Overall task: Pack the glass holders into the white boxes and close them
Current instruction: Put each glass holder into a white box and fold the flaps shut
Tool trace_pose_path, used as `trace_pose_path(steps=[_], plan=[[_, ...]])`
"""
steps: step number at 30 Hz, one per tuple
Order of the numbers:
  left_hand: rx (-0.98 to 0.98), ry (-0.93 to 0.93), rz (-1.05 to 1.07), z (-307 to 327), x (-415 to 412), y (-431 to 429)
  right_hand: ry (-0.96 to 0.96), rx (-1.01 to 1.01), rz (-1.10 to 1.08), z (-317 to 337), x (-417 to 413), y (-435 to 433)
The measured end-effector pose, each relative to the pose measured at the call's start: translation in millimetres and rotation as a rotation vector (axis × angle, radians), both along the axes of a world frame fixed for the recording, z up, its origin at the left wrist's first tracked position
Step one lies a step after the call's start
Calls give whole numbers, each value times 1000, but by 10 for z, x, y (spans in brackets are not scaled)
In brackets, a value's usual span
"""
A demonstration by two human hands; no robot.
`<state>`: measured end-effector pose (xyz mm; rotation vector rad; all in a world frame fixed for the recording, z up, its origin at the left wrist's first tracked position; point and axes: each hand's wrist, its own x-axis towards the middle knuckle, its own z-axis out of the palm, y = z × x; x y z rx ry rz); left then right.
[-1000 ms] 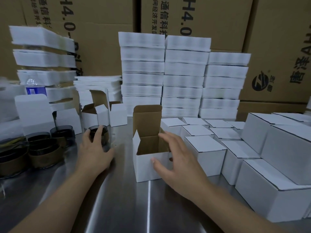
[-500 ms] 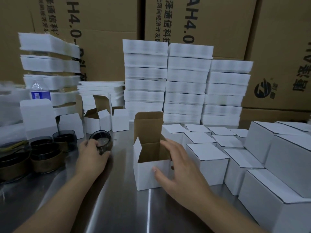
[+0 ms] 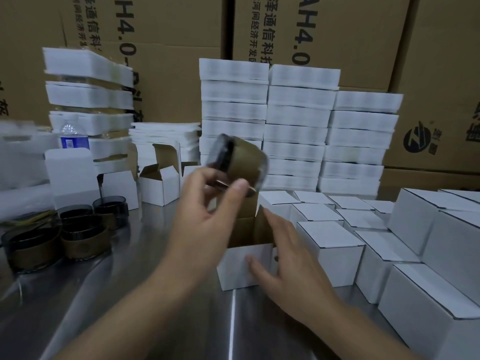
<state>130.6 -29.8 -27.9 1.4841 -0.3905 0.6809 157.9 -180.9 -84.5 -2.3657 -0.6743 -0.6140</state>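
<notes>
My left hand [image 3: 207,211] grips a glass holder [image 3: 240,161] with a dark rim and a brown band, tilted on its side in the air just above an open white box [image 3: 242,263]. The box stands on the metal table [image 3: 145,281] with its brown-lined lid flap up, partly hidden behind the holder. My right hand [image 3: 283,258] rests against the box's right side, thumb on its front face. Several more glass holders [image 3: 83,237] stand together at the left.
Closed white boxes [image 3: 330,240] fill the table to the right. Open empty boxes [image 3: 159,183] stand at the back left. Stacks of white foam trays [image 3: 296,126] and large brown cartons [image 3: 324,32] rise behind. A water bottle [image 3: 71,137] stands far left.
My left hand has lifted the glass holder off the table and carried it right, up over the open box. My right hand has closed in against the box's side.
</notes>
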Motion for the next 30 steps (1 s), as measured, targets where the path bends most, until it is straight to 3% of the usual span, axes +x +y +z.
trace_pose_path(steps=[3,6,17,23,30], plan=[[116,-38,-114,-120,-60,-145,-15,-21,-20,0,-6,13],[312,-106,13,-208,-55,-177,17,-32,-42,-3,-2,16],[673,-124,423,-268,118,13,-11,-5,-56,2,15,3],[900,-81,532,-286,177,102,-6,-46,-88,-1,1,0],[1041,-17,512,-356,295,163,-10,-79,-101,-9,8,-8]])
